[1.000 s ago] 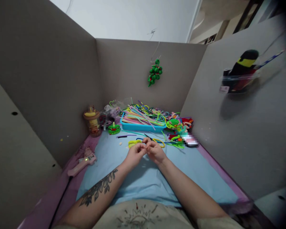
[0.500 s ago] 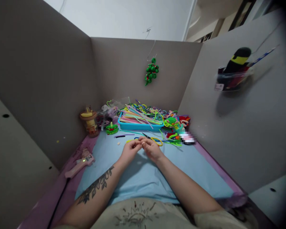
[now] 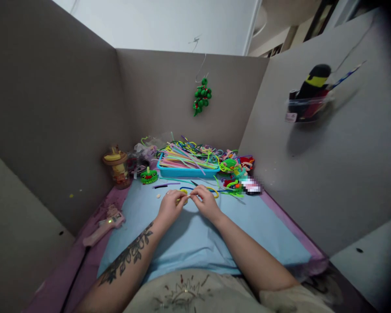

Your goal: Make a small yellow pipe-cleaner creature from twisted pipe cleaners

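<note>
My left hand [image 3: 172, 205] and my right hand [image 3: 207, 204] meet over the middle of the blue mat, both closed in a pinch. Between their fingertips is something small and pale that I cannot make out. A bit of yellow [image 3: 183, 191] shows right behind my left fingers; whether I hold it is unclear. Just beyond my right hand lie scissors [image 3: 216, 194] with yellow handles, partly covered by the hand. A blue pipe cleaner [image 3: 226, 191] runs past them. Left of my left hand are a small beige disc [image 3: 158, 196] and short dark pipe cleaner pieces [image 3: 160, 186].
A blue tray [image 3: 189, 173] heaped with pipe cleaners stands at the back, beside a green fuzzy figure [image 3: 149, 176]. At left are a lidded cup [image 3: 117, 167] and a pink glue gun [image 3: 106, 227] with its light on. A phone [image 3: 251, 187] lies right; grey panels surround the table.
My fingertips have drawn slightly apart, with the small pale thing now showing between them. The whole view has shifted a little, so everything appears farther left.
</note>
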{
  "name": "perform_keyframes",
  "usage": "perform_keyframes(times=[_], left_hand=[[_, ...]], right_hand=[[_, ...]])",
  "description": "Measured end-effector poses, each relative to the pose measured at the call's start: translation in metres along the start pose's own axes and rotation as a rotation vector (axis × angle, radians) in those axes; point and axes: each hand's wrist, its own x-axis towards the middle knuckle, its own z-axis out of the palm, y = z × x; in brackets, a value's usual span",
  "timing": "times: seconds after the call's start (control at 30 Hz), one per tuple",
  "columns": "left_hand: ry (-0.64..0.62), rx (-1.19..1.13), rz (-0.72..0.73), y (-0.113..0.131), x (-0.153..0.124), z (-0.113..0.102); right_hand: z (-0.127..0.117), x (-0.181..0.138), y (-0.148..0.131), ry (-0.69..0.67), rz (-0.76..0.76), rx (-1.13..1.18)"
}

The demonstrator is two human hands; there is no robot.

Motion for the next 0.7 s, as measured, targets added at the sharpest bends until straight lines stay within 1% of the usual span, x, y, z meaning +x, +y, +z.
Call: perform_keyframes(times=[0.07,0.17,0.3,0.4,0.47,0.53,0.6,0.7], left_hand=[[0.009,0.005,0.006,-0.002,-0.001,0.002],[0.026,-0.007,-0.011,-0.005,-0.002,0.005],[0.058,-0.118,-0.123,-0.005,-0.004,0.009],[0.058,-0.241,-0.222,-0.002,-0.003,0.008],[0.009,-0.357,-0.302,0.000,-0.001,0.006],[-0.095,-0.499,-0.367,0.001,0.001,0.002],[-0.207,-0.615,-0.383,0.001,0.003,-0.002],[-0.309,-0.676,-0.372,-0.001,0.003,-0.005]], right_hand=[[0.001,0.000,-0.002,0.010,0.033,0.016],[0.006,-0.001,-0.003,0.064,0.110,0.078],[0.019,-0.003,0.002,0.144,0.205,0.194],[0.022,-0.003,0.004,0.135,0.264,0.275],[0.017,-0.001,0.003,0.079,0.223,0.257],[0.007,0.000,0.001,0.005,0.128,0.215],[-0.002,0.002,0.000,-0.075,0.050,0.216],[-0.012,0.004,-0.002,-0.149,0.020,0.252]])
